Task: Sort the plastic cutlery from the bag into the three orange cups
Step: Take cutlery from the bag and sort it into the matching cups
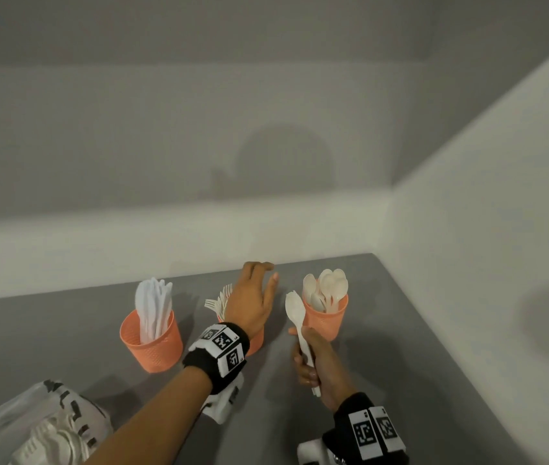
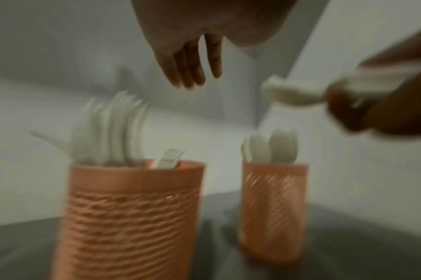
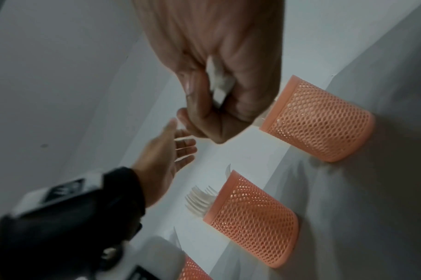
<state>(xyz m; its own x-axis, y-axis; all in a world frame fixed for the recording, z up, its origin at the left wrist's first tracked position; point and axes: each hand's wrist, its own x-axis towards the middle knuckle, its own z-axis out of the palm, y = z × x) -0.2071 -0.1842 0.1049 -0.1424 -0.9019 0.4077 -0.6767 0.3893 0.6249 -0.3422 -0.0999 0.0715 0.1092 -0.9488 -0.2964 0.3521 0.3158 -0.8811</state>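
Three orange mesh cups stand in a row on the grey table. The left cup [image 1: 152, 344] holds white knives, the middle cup [image 1: 255, 342] holds forks [image 1: 221, 300], and the right cup [image 1: 325, 320] holds spoons. My left hand [image 1: 261, 283] hovers open over the fork cup [image 2: 132, 217], fingers [image 2: 192, 68] straight and holding nothing. My right hand [image 1: 311, 360] grips the handle of a white spoon [image 1: 294, 307], bowl up, just left of the spoon cup [image 2: 274, 212]. In the right wrist view my fingers [image 3: 204, 98] curl round the white handle [image 3: 220, 79].
The clear plastic bag [image 1: 31, 427] with more white cutlery lies at the near left of the table. White walls close the table at the back and on the right. Bare grey tabletop [image 1: 400, 364] stretches right of the cups.
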